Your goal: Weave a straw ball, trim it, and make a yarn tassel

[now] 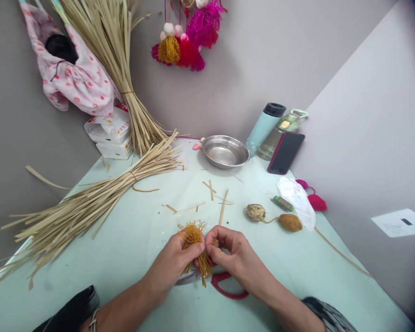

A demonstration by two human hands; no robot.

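Note:
A mustard-yellow yarn tassel [193, 234] sits in my left hand [177, 252], pinched at its middle between thumb and fingers. Its cut ends fan out above and below the grip. Close beside it, my right hand [233, 251] is closed in a pinch, with a short bit of yellow yarn [214, 241] showing at the fingertips. Under both hands lie scissors with red handles [230, 290]; the hands and tassel partly cover them. A thin pale strip [223, 208] lies just beyond my right hand.
Bundled dry straw strips [100, 193] lie at left; another bundle [124, 87] leans behind. Farther back are a metal bowl [225, 152], blue tumbler [265, 129], green bottle [275, 138] and phone [286, 153]. At right are a mustard yarn ball [290, 222] and straw coil [256, 212].

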